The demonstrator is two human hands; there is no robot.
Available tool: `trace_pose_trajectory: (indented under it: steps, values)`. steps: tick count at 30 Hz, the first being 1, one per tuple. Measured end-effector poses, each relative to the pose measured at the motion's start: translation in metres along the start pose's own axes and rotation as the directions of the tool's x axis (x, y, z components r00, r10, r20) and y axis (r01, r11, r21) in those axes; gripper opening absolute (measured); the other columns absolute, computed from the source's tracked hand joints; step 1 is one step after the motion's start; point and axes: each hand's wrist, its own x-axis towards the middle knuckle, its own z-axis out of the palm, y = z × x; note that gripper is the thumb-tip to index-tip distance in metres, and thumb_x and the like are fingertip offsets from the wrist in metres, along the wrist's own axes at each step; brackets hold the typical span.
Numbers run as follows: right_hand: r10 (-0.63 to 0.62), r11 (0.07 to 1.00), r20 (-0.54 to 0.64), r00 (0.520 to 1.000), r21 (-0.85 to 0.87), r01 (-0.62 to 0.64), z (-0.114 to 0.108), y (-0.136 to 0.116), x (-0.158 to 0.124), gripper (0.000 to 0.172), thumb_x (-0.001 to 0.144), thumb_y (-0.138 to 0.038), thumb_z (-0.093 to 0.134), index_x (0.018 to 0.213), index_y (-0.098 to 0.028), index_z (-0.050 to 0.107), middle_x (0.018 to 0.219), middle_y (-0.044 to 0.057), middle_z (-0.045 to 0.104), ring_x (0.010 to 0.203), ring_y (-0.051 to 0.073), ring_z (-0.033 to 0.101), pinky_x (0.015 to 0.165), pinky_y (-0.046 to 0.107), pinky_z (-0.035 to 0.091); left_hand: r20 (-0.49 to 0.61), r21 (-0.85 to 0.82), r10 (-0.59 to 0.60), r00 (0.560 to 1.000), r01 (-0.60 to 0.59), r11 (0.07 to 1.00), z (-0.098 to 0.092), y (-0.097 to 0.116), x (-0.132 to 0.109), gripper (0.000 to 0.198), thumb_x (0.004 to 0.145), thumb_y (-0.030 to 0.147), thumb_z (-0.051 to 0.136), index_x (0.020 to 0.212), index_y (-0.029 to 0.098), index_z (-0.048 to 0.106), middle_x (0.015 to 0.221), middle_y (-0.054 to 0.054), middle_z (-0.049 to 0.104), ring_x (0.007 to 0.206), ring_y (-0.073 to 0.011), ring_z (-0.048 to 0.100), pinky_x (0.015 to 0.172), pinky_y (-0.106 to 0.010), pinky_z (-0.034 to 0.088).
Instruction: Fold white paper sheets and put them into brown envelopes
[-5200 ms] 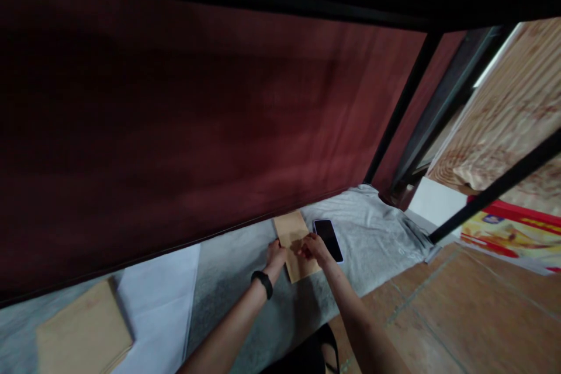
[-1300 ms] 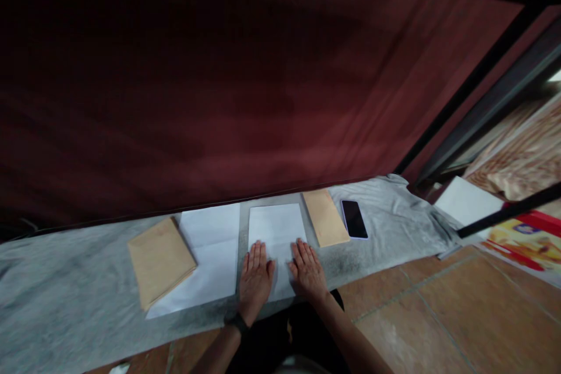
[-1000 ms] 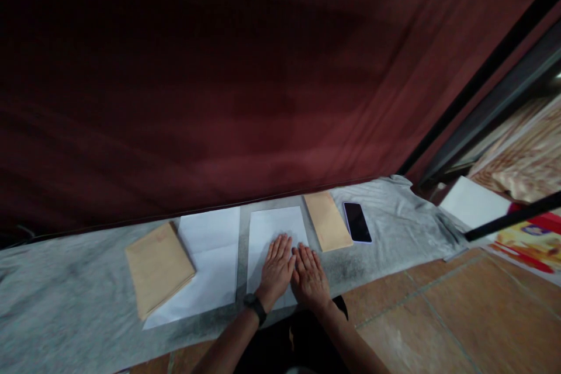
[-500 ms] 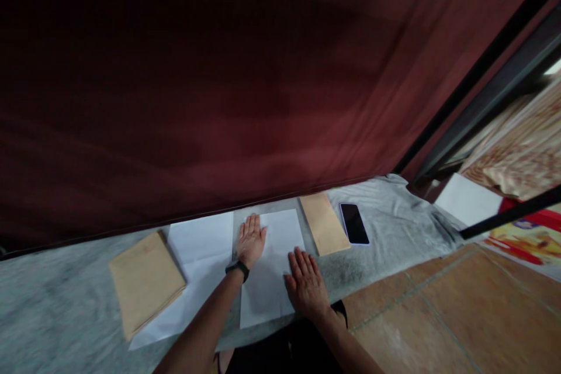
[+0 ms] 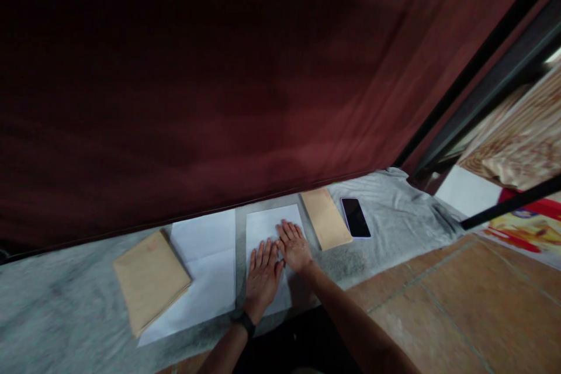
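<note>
A sheet of white paper (image 5: 263, 223) lies flat on the grey cloth, and both palms rest on it. My left hand (image 5: 263, 277), with a dark band at its wrist, lies flat with fingers stretched out on the paper's left and middle part. My right hand (image 5: 295, 248) lies flat beside it, a little farther up and to the right, thumb close to the left hand. To the left are more white paper (image 5: 213, 269) with a crease across it and a stack of brown envelopes (image 5: 151, 280) on its left part. A single brown envelope (image 5: 326, 219) lies right of my hands.
A phone (image 5: 356, 217) with a dark screen lies right of the brown envelope. The grey cloth (image 5: 394, 204) covers a narrow ledge against a dark red curtain (image 5: 263, 99). Tiled floor (image 5: 438, 304) lies to the right, with black frame bars (image 5: 477, 58) above.
My left hand has slid down the paper toward me. My right hand has moved up and left from the paper's right edge onto its middle, next to the left hand.
</note>
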Motion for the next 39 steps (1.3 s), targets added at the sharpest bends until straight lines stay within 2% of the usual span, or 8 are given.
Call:
trace_pose_trajectory:
  steps: [7,12,15,18,22,30,35,39]
  values:
    - [0.030,0.995,-0.016,0.999,-0.097,-0.032,0.003,0.006,-0.009,0.052,0.103,-0.037,0.041,0.150,-0.014,0.042,0.158,0.014,0.036,0.147,0.027,0.033,0.118,0.046,0.030,-0.041,-0.004,-0.043,0.998,0.043,0.999,-0.004,0.003,0.001,0.057,0.099,0.041,0.037,0.150,0.015,0.041,0.158,-0.011,0.039,0.149,-0.0279,0.028,0.121,-0.051,0.023]
    - [-0.052,0.992,-0.084,0.995,-0.122,0.041,-0.010,0.004,-0.080,0.052,0.103,-0.033,0.042,0.152,-0.018,0.039,0.157,0.012,0.039,0.145,0.026,0.036,0.118,0.047,0.031,-0.070,-0.011,-0.084,0.994,0.084,0.996,-0.008,-0.001,-0.015,0.059,0.099,0.041,0.036,0.150,0.012,0.041,0.157,-0.014,0.039,0.148,-0.0283,0.031,0.120,-0.050,0.026]
    - [-0.110,0.986,-0.060,0.992,-0.130,0.101,-0.025,0.011,-0.130,0.054,0.102,-0.036,0.045,0.153,-0.021,0.036,0.159,0.011,0.037,0.145,0.026,0.036,0.118,0.046,0.032,-0.081,0.002,-0.070,0.994,0.071,0.998,-0.009,0.000,-0.041,0.057,0.099,0.043,0.037,0.149,0.014,0.044,0.156,-0.014,0.041,0.147,-0.0299,0.033,0.119,-0.053,0.026]
    - [-0.136,0.982,-0.009,0.991,-0.136,0.134,-0.036,0.019,-0.159,0.058,0.102,-0.035,0.046,0.155,-0.019,0.031,0.160,0.011,0.034,0.145,0.026,0.036,0.117,0.047,0.035,-0.060,0.020,0.018,0.998,-0.017,1.000,-0.010,0.003,-0.070,0.057,0.098,0.046,0.040,0.148,0.019,0.045,0.156,-0.012,0.041,0.146,-0.0315,0.034,0.118,-0.056,0.025]
    - [-0.146,0.981,0.011,0.989,-0.131,0.147,-0.041,0.021,-0.163,0.061,0.100,-0.033,0.048,0.156,-0.017,0.027,0.160,0.014,0.033,0.146,0.028,0.035,0.116,0.049,0.036,-0.011,0.041,0.105,0.994,-0.104,0.994,-0.015,0.004,-0.091,0.060,0.094,0.043,0.049,0.149,0.020,0.045,0.157,-0.011,0.040,0.145,-0.0319,0.037,0.117,-0.056,0.028]
    - [-0.185,0.980,0.051,0.981,-0.061,0.188,-0.047,0.022,-0.165,0.073,0.088,-0.015,0.056,0.156,-0.015,0.028,0.160,0.017,0.032,0.147,0.030,0.031,0.118,0.053,0.033,0.079,-0.013,0.190,0.979,-0.190,0.982,-0.042,-0.005,-0.090,0.058,0.087,0.022,0.054,0.145,0.024,0.049,0.155,-0.008,0.045,0.142,-0.0293,0.041,0.115,-0.051,0.034]
    - [-0.180,0.981,0.059,0.982,0.084,0.175,-0.052,0.033,-0.159,0.067,0.084,-0.007,0.054,0.149,-0.019,0.043,0.153,0.014,0.045,0.142,0.027,0.040,0.115,0.052,0.037,0.152,-0.100,0.129,0.980,-0.114,0.988,-0.056,-0.005,-0.082,0.051,0.089,0.010,0.048,0.135,0.027,0.059,0.146,-0.005,0.056,0.135,-0.0253,0.050,0.111,-0.047,0.039]
    - [-0.148,0.955,0.066,0.987,0.268,0.126,-0.063,0.041,-0.151,0.057,0.081,-0.004,0.053,0.134,-0.023,0.060,0.142,0.010,0.058,0.135,0.025,0.049,0.114,0.051,0.039,0.183,-0.222,0.119,0.976,-0.077,0.972,-0.075,0.002,-0.082,0.038,0.094,0.012,0.042,0.119,0.025,0.068,0.125,-0.005,0.071,0.118,-0.0223,0.063,0.104,-0.043,0.046]
